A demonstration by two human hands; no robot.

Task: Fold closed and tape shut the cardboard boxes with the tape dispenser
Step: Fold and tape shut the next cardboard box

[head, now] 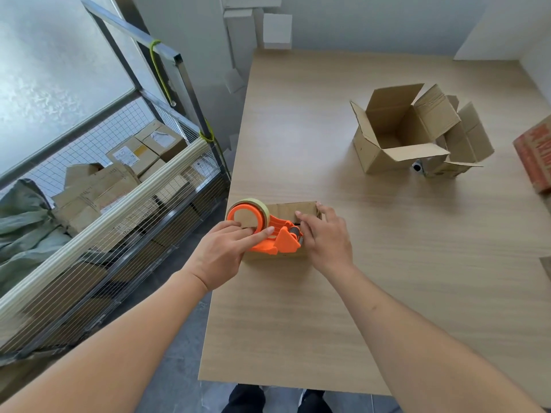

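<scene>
A small closed cardboard box (290, 210) sits at the left edge of the wooden table (372, 278). An orange tape dispenser (275, 234) with a pale roll of tape (256, 205) lies on top of the box. My left hand (222, 251) grips the dispenser's handle from the left. My right hand (323, 236) rests on the box top at the dispenser's head, fingers curled against the flap near the tape end. An open cardboard box (396, 132) with its flaps raised stands at the far right of the table.
More opened boxes (468, 141) sit behind the open one, with a small tape roll (416, 167) beside them. A red-printed carton (535, 156) is at the right edge. A wire-mesh cart (119, 186) full of parcels stands left of the table.
</scene>
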